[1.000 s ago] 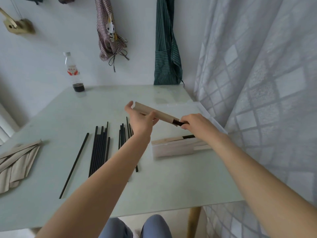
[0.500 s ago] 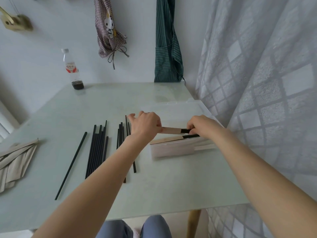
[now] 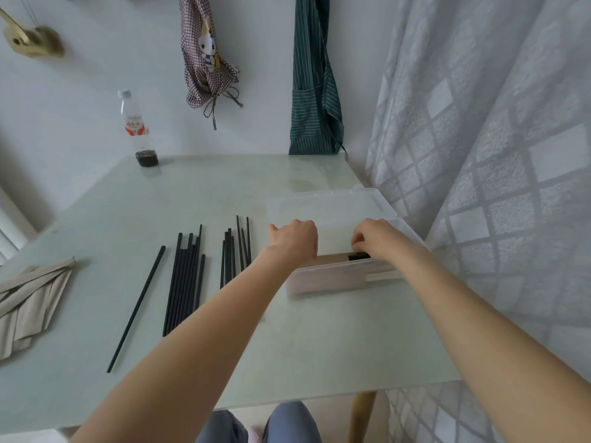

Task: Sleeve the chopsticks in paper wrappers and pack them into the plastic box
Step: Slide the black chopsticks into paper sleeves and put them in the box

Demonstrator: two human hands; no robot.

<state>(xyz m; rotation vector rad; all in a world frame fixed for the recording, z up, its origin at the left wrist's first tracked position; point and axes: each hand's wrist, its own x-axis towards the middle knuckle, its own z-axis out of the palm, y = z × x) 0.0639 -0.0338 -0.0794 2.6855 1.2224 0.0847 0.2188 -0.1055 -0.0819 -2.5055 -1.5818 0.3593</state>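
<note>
Several loose chopsticks [image 3: 184, 279], paper wrappers [image 3: 28, 298], bottle [image 3: 137, 129]

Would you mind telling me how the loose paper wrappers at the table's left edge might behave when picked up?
The tan paper wrappers look thin and flat, so probably light and floppy. They lie fanned and overlapping, so several may lift or slide together.

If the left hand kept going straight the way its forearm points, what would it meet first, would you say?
Most likely the open lid of the clear plastic box, lying just beyond the left hand; depth is hard to judge.
</note>
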